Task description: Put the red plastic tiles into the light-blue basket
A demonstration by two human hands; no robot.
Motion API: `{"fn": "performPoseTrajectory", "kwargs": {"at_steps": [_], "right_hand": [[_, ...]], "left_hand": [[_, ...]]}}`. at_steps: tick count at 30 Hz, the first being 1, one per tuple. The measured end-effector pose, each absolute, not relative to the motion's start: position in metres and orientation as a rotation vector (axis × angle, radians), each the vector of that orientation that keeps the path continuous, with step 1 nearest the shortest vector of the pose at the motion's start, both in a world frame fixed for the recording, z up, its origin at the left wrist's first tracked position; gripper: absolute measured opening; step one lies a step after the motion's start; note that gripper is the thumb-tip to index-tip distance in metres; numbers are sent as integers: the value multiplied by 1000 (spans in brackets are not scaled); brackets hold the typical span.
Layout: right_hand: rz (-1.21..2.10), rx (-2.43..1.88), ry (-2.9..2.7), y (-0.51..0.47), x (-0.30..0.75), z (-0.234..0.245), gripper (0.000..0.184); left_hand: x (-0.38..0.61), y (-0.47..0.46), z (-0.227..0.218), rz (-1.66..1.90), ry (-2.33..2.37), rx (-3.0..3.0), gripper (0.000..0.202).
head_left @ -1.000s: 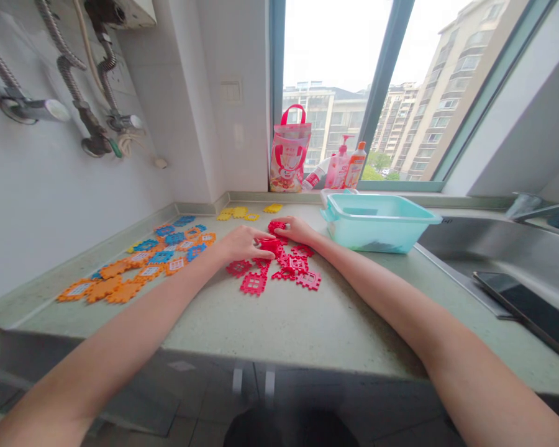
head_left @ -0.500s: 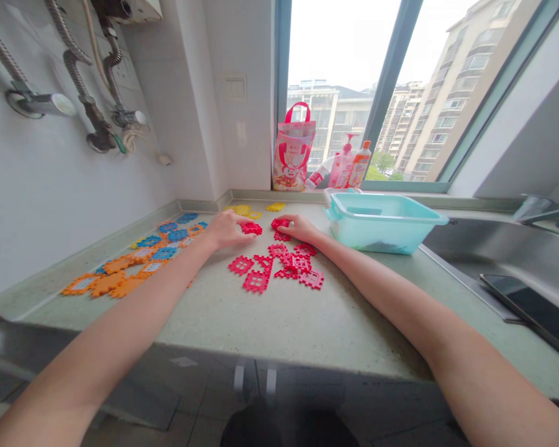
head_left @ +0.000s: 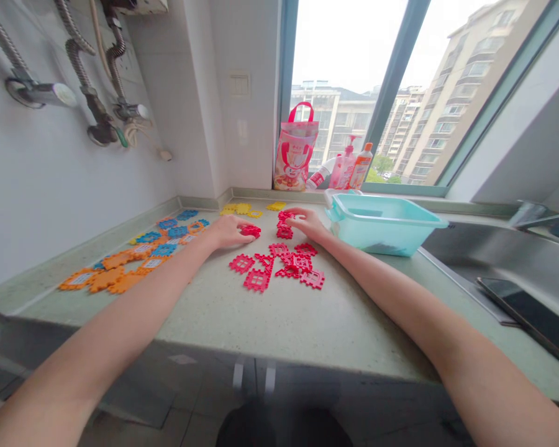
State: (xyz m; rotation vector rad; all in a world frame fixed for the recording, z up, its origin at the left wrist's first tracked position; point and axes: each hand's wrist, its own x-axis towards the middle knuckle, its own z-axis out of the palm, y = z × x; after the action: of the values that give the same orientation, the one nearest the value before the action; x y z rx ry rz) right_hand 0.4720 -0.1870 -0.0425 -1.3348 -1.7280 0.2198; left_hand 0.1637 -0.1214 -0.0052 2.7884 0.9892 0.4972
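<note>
My left hand [head_left: 228,232] is closed on a red interlocking plastic building piece [head_left: 250,231], pinched between thumb and fingers just above the counter. Across from it, my right hand [head_left: 310,223] has thumb and fingers apart over two red pieces, the nearer one a notched building piece [head_left: 284,231] on the counter. The farther piece is partly covered by my fingertips. Closer to me lies a loose group of red notched pieces [head_left: 257,279], several with window-shaped cutouts, some overlapping.
Orange pieces [head_left: 107,279] and blue pieces [head_left: 164,249] spread along the left wall. Yellow pieces [head_left: 237,208] lie at the back. A turquoise plastic tub [head_left: 386,226] stands right, beside the steel sink [head_left: 484,248]. A phone [head_left: 531,310] rests at the sink's edge. Bottles [head_left: 361,166] and a bag [head_left: 295,161] line the windowsill.
My right hand has shifted slightly right and its fingers have loosened, leaving the red pieces under them more exposed. My left hand still holds its red piece, now slightly lower.
</note>
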Motion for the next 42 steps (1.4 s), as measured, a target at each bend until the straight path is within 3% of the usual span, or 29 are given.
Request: {"fn": "performPoseTrajectory", "kwargs": {"at_steps": [8, 17, 24, 33, 42], "right_hand": [[-33, -1408, -2068, -214, 458, -42, 32], [96, -1340, -2103, -265, 462, -39, 35], [314, -1167, -2254, -292, 441, -29, 47], [194, -1227, -2293, -283, 430, -23, 47], [224, -1373, -2236, -293, 470, -14, 37]], "left_hand": [[162, -111, -11, 494, 946, 2788, 52], [166, -124, -5, 515, 998, 2845, 45], [196, -147, -8, 876, 800, 2640, 57], [225, -150, -20, 534, 463, 2758, 51], [220, -144, -30, 581, 445, 2841, 54]]}}
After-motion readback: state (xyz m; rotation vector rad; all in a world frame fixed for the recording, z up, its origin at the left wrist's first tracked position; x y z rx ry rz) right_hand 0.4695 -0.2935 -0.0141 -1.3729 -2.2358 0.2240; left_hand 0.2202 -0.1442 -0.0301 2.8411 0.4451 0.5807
